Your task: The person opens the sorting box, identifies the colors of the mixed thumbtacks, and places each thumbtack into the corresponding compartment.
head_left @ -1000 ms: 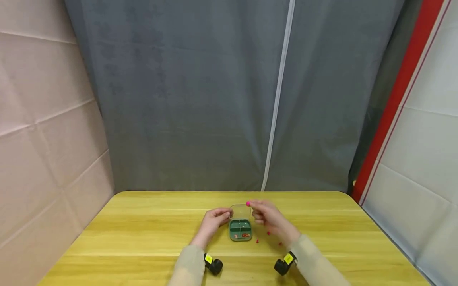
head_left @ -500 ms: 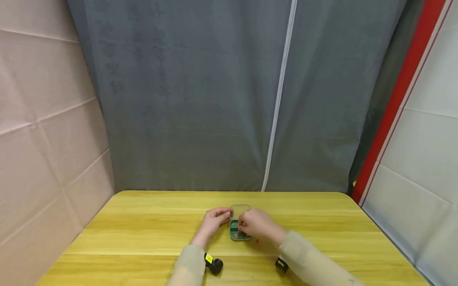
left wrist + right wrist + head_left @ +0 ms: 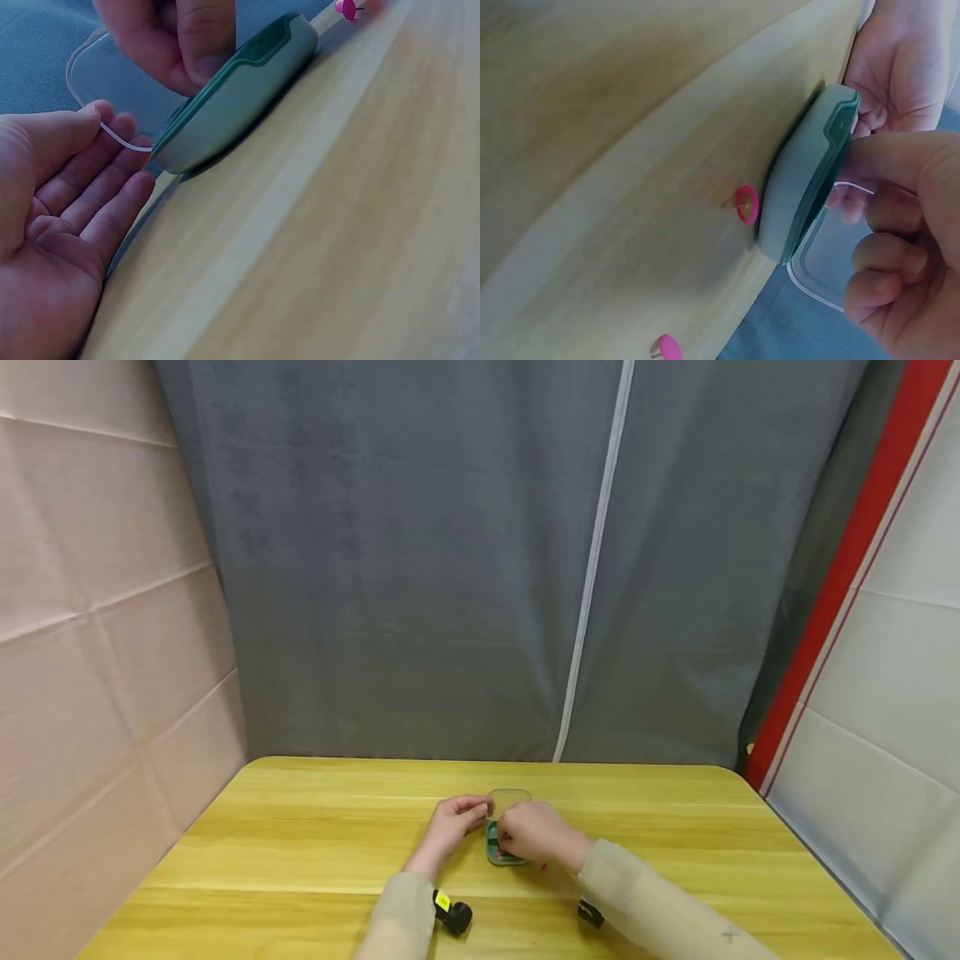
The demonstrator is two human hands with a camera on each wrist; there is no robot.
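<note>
— What are the fingers of the left hand doing?

— They lie nearly straight and side by side, relaxed; the thumb tip and fingertips touch the edge of the clear lid, which stands open behind the green box.

— And the right hand?

— It hovers over the open box. In the right wrist view its fingers are curled and the thumb reaches toward the box's inside. Whether they pinch anything I cannot tell; the fingertips are hidden.

— Where is the box?

— Flat on the yellow wooden table, near the middle, between the two hands, its lid hinged at the far side.

— Anything around it?

— Pink pushpins on the table: one just beside the box's wall, another farther off. Behind the table hangs a grey curtain.
</note>
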